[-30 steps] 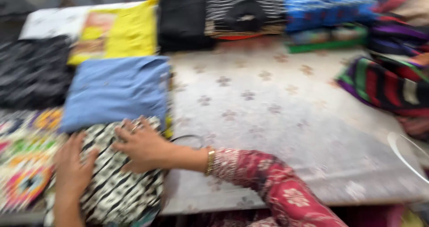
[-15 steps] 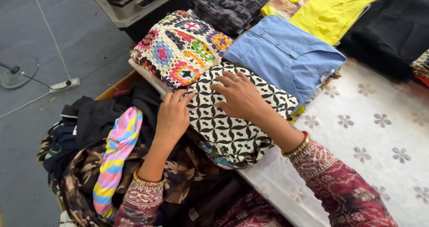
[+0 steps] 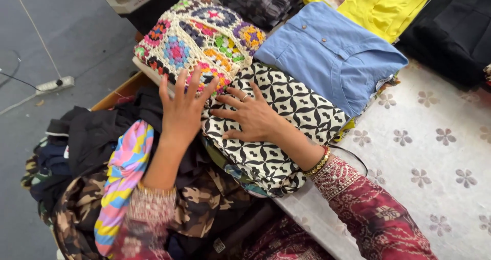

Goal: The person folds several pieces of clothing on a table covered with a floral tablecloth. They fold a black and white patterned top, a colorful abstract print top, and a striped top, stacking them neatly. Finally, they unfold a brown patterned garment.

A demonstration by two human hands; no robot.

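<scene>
Since half a second ago: left hand (image 3: 181, 111) lifted off the patterned fold (image 3: 276, 127), fingers now spread and raised; right hand (image 3: 250, 117) unchanged, flat on it.

Patterned fold: black-and-white folded cloth, centre frame, at the table (image 3: 434, 152) edge, overhanging slightly; judged soft, light, limp; likely to sag unless taken under both short ends.

Left hand: open, gripping nothing, wrist cocked up, at the fold's left edge.

Right hand: open, palm down, pressing; forearm enters from lower right.

Adjacent: crochet piece (image 3: 202, 40) upper left, touching; blue shirt (image 3: 332, 55) upper right, touching; clothes heap (image 3: 128, 188) lower left.
</scene>
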